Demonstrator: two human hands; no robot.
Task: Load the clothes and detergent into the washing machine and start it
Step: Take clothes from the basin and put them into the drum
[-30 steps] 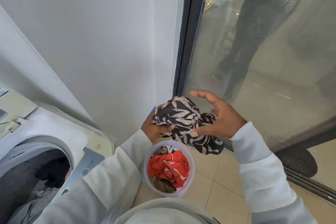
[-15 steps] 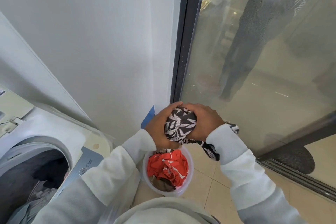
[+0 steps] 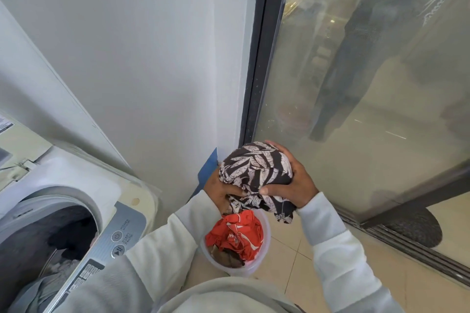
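A black-and-white leaf-print garment [image 3: 256,173] is bunched into a ball between both hands above a clear plastic bucket [image 3: 265,231]. My left hand [image 3: 220,192] grips it from below and behind. My right hand [image 3: 292,180] clasps its top and right side; a loose end hangs by my right wrist. The bucket stands on the floor and holds a red printed cloth [image 3: 235,235] and something brown under it. At the lower left is the top-loading washing machine [image 3: 76,185], its drum opening [image 3: 43,239] showing dark and grey clothes inside.
The machine's control panel [image 3: 117,239] with power and start/pause buttons faces me. A white wall rises behind, with a blue object [image 3: 208,168] at its corner. A glass sliding door [image 3: 368,84] and its floor track [image 3: 412,249] are on the right, on a tiled floor.
The garment was loose between my spread hands, then both hands pressed it into a tight ball. Now the ball has shifted slightly right and my right hand covers its top.
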